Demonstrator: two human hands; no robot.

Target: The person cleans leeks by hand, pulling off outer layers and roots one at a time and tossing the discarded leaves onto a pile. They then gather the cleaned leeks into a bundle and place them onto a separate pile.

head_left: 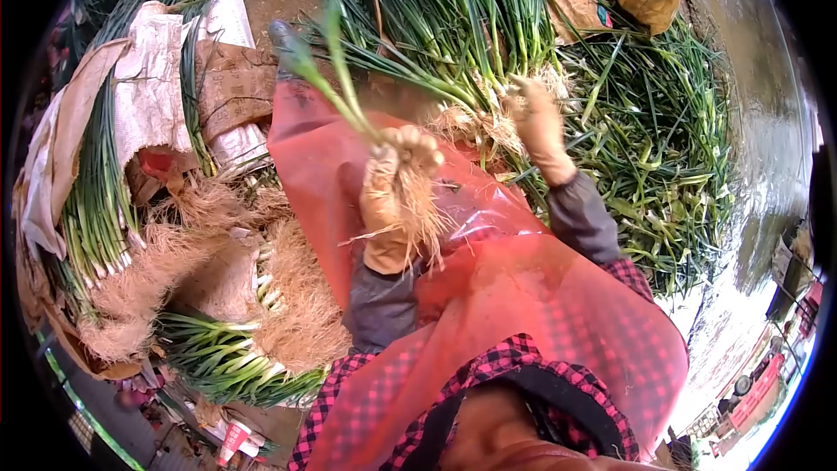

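Observation:
My left hand [397, 187], in a tan work glove, is closed around green onions [338, 96] in front of my apron. Their pale stringy roots [420, 201] hang below the fingers, and the green leaves slant up to the left, blurred. My right hand [536, 122], gloved too, is beside the root ends of a large pile of green onions [453, 17]. Its fingers are partly bent and somewhat smeared, with nothing visible in them. A red translucent apron [497, 270] covers my lap, its far part reaching under the pile's roots.
Loose green leaves [654, 148] lie heaped on the right beside wet ground [750, 78]. Bundled green onions [100, 201] with matted roots lie at left among woven sacks [157, 78]; another bundle [218, 353] is below them. A red-and-white cup [234, 443] stands at lower left.

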